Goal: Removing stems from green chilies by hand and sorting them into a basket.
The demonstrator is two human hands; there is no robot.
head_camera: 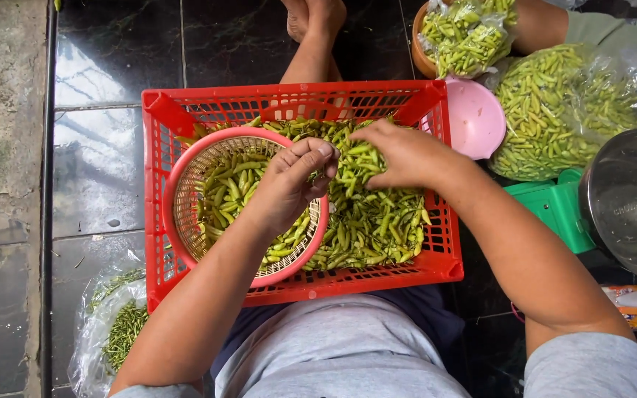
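Sorting step, judged: left hand pinches a green chilli over the pink sieve basket, right hand curled in the chilli heap inside the red crate; next move calls for plucking the stem cleanly.

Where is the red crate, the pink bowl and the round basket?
red crate [158, 147], head view, left wall
pink bowl [475, 118], head view, inside surface
round basket [186, 206], head view, woven left side
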